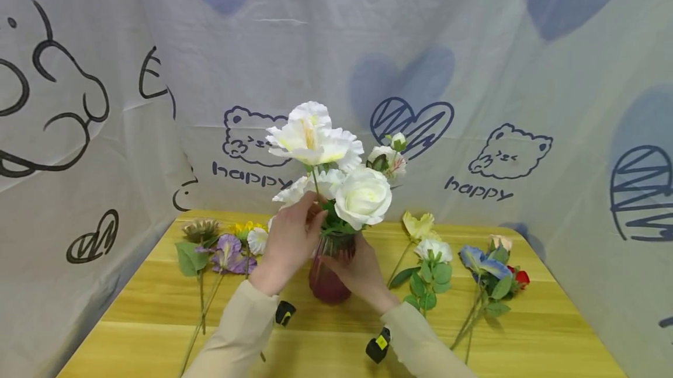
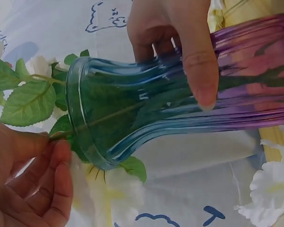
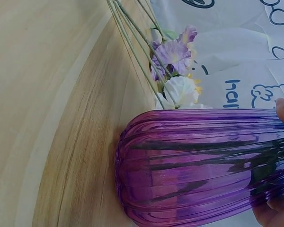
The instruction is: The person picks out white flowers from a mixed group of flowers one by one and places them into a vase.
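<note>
A ribbed glass vase, blue-green at its mouth and purple-pink below, stands upright on the table with several stems inside it. My right hand grips its neck, the thumb across the near side as the left wrist view shows. At the rim, my left hand pinches a thin stem that runs down into the glass. Above that hand rises a large ruffled white flower. A white rose leans over the vase's right side, and a smaller white bloom with a bud stands behind it.
On the table's left lie a purple flower, a yellow flower and a brownish bloom. To the right lie a pale yellow flower, a white flower, a blue flower and a red one. A printed cloth hangs behind.
</note>
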Available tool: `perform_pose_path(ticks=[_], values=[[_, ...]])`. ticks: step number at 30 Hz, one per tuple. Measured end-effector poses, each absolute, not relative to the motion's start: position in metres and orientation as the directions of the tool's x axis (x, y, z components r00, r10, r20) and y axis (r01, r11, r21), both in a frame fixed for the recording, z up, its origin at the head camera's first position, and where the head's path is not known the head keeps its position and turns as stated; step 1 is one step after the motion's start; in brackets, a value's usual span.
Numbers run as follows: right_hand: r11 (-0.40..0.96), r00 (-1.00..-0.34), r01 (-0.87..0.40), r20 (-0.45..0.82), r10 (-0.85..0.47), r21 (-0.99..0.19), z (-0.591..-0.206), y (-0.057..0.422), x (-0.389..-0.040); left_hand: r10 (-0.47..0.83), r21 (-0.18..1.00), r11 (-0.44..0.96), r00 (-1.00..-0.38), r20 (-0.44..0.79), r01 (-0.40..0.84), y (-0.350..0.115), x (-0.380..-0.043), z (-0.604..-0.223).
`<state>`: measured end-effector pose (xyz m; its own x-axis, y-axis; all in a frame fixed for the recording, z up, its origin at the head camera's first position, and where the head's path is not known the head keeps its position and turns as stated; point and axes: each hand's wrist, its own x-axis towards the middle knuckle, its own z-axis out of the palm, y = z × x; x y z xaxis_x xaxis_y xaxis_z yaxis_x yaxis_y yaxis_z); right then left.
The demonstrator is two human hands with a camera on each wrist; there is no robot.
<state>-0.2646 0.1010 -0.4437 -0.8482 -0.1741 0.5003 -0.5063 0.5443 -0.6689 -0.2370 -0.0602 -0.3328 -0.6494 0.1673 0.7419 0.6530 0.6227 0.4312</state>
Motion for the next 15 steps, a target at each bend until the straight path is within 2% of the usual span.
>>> perform_pose_path(ticks=[15], values=[[0.565, -0.844, -0.506, 0.509, -0.169, -0.651, -0.4425, 0.1022, -0.2633, 0.259, 0.382, 0.717, -0.731, 0.631, 0.584, -0.0575, -0.2412, -0.3256]])
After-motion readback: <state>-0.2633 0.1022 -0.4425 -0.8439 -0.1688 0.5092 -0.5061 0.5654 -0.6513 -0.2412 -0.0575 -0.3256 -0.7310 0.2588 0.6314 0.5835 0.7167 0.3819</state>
